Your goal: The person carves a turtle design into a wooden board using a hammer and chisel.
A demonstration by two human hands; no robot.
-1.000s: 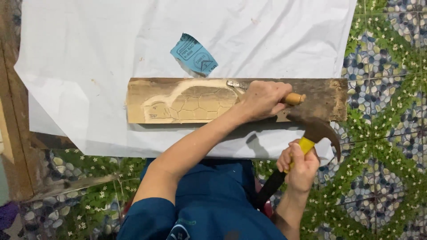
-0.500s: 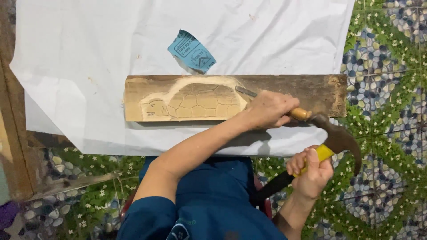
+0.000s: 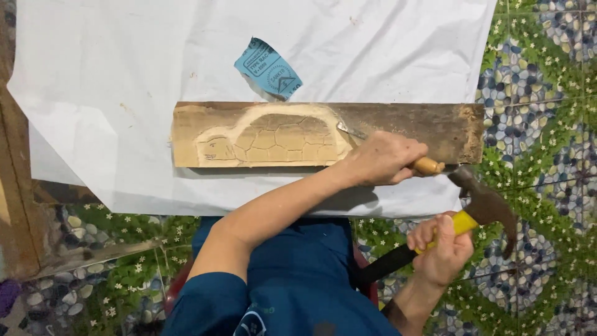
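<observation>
A long wooden plank point(image 3: 435, 124) lies across a white sheet, with a turtle shape point(image 3: 273, 138) carved into its pale left half. My left hand point(image 3: 382, 158) grips a chisel with a wooden handle point(image 3: 429, 166); its metal blade point(image 3: 349, 130) touches the plank just right of the turtle's shell. My right hand point(image 3: 444, 249) holds a claw hammer by its yellow and black handle. The rusty hammer head point(image 3: 488, 202) is right next to the chisel's handle end.
A scrap of blue sandpaper point(image 3: 268, 68) lies on the white sheet point(image 3: 124, 81) above the plank. A wooden frame edge point(image 3: 15, 186) runs down the left. Patterned pebble-and-flower flooring point(image 3: 547, 93) surrounds the sheet. My blue clothing fills the bottom centre.
The view has shifted a little. The hammer head has swung up and left from its drawn-back position to the chisel's handle end. My left hand keeps the chisel on the plank.
</observation>
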